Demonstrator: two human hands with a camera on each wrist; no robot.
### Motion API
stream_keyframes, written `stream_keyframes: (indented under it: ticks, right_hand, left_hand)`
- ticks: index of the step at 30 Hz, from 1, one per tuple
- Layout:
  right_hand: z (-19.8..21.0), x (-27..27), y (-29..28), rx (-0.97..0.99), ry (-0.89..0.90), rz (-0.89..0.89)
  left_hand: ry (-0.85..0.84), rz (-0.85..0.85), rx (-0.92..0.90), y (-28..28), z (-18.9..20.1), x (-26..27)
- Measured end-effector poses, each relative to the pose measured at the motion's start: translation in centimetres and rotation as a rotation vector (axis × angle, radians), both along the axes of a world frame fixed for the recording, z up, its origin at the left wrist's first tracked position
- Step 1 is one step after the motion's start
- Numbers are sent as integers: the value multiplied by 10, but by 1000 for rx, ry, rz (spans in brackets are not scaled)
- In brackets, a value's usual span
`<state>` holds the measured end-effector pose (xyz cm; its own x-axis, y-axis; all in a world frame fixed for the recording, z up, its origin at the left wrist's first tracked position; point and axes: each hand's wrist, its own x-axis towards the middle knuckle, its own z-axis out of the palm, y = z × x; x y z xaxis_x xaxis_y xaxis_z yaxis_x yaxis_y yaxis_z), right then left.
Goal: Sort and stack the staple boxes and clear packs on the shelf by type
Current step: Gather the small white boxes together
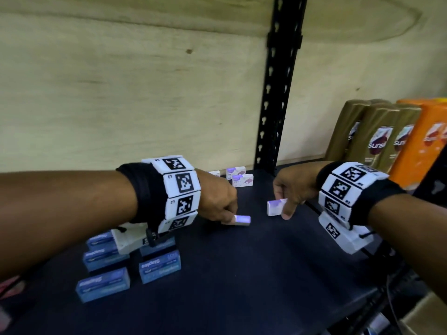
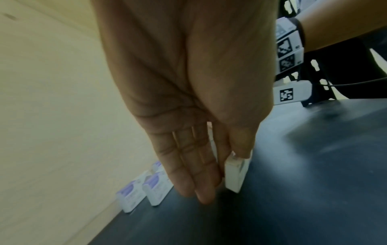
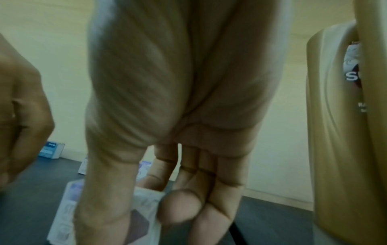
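Note:
On the dark shelf (image 1: 242,293) my left hand (image 1: 229,218) pinches a small white-and-purple staple box (image 1: 242,220) that rests on the board. In the left wrist view thumb and fingers (image 2: 201,182) hold that box (image 2: 236,175) on its edge. My right hand (image 1: 281,206) grips a second white-and-purple box (image 1: 274,207) a short way to the right; the right wrist view shows the thumb (image 3: 180,207) pressed on this box (image 3: 144,213). More white-and-purple boxes (image 1: 238,177) stand against the back wall. Several blue staple packs (image 1: 159,265) stand at the front left, under my left wrist.
A black slotted upright (image 1: 275,93) rises behind the shelf between my hands. Gold shampoo bottles (image 1: 377,139) and orange ones (image 1: 420,146) stand at the back right, close to my right wrist. The plywood wall (image 1: 121,93) closes the back.

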<state>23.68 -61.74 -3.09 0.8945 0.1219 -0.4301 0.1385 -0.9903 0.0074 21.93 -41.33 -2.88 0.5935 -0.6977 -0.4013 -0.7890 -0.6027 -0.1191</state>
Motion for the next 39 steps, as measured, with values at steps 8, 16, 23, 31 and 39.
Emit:
stream_keyframes:
  ticks: [8,16,23,31,39]
  right_hand:
    - [-2,2,1,100,-38,33]
    - [-4,0,4,287,11,103]
    - [-2,-7,7,241,-44,279]
    - [-6,0,11,129,-151,298]
    - [-12,16,21,60,-260,333]
  left_hand:
    - [54,93,-190,11,-1,12]
    - [58,105,-121,15,-1,6]
    - [-50,41,-132,19,-1,12]
    - [-130,76,-96,21,-3,17]
    - [-279,213,-118,16,-9,26]
